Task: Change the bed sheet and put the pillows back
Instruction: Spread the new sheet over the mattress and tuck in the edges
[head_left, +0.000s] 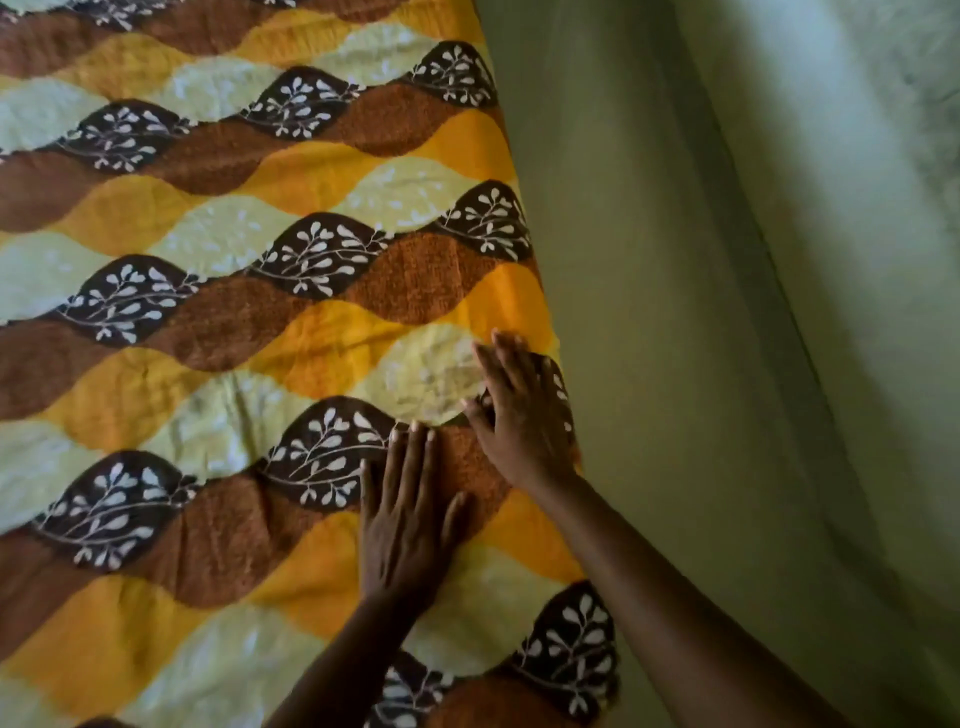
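A bed sheet (223, 322) printed with brown, orange and pale yellow waves and dark leaf patches is spread over the bed and fills the left of the head view. My left hand (405, 519) lies flat on it, fingers straight and pointing up the bed. My right hand (519, 415) also presses flat on the sheet, right at its right edge beside the wall. Neither hand holds anything. No pillows are in view.
A pale green wall (727, 312) runs along the bed's right side, close against the sheet's edge. A few shallow creases (228, 499) show in the sheet to the left of my hands.
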